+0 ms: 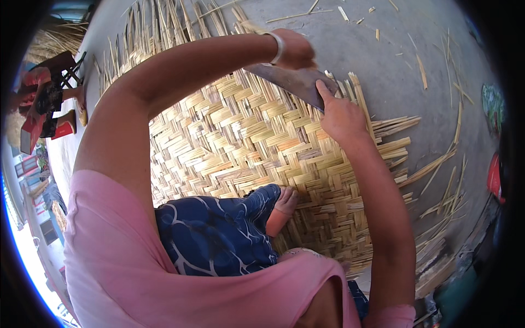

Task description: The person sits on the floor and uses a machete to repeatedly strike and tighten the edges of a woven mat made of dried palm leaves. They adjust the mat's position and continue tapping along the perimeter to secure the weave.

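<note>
Grey concrete floor [383, 49] carries a woven bamboo mat [246, 142] under the seated person, loose splints scattered round it.

Head view: left hand [295, 49] is closed round the handle of a curved blade [295, 82]; right hand [339, 115] lies on the blade, forefinger extended along its back. Blade rests at the mat's far edge strips. Judgement: keep fingertips off the cutting edge and press steadily. No containers seen.

grey concrete floor [383, 49], woven bamboo mat [246, 142], loose strips [437, 164]
</note>
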Motion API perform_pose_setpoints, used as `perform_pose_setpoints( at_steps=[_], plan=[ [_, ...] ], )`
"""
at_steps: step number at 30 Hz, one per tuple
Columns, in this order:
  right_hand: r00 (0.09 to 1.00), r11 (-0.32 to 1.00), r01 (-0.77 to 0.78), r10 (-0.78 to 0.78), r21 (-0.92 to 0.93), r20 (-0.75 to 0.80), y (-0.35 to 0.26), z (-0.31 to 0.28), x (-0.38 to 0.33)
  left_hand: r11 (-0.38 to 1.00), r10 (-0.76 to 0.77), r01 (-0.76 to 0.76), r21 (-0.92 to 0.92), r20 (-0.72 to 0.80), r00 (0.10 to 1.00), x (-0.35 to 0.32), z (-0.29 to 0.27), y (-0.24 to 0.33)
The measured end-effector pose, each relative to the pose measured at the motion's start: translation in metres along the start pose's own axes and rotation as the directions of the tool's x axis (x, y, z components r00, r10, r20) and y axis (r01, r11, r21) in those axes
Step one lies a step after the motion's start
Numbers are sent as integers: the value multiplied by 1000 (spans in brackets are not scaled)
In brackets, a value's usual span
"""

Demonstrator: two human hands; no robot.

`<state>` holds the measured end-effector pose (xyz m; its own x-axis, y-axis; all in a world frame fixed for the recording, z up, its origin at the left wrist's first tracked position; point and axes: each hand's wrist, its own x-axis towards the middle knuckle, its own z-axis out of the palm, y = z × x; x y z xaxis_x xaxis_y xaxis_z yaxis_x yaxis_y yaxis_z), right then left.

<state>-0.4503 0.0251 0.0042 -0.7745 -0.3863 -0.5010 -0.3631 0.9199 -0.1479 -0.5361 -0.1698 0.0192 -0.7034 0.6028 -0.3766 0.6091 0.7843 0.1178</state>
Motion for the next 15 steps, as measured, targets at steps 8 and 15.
perform_pose_setpoints(
  at_steps=[8, 15],
  plan=[
    [998, 996, 67, -67, 65, 4, 2, -10, -39, 895, -41, 95, 437, -132, 990, 50, -72, -66],
    [990, 989, 133, -135, 63, 36, 0, -22, -62, 957, -283, 248, 151, 289, 915, -14, 20, -68]
  ],
)
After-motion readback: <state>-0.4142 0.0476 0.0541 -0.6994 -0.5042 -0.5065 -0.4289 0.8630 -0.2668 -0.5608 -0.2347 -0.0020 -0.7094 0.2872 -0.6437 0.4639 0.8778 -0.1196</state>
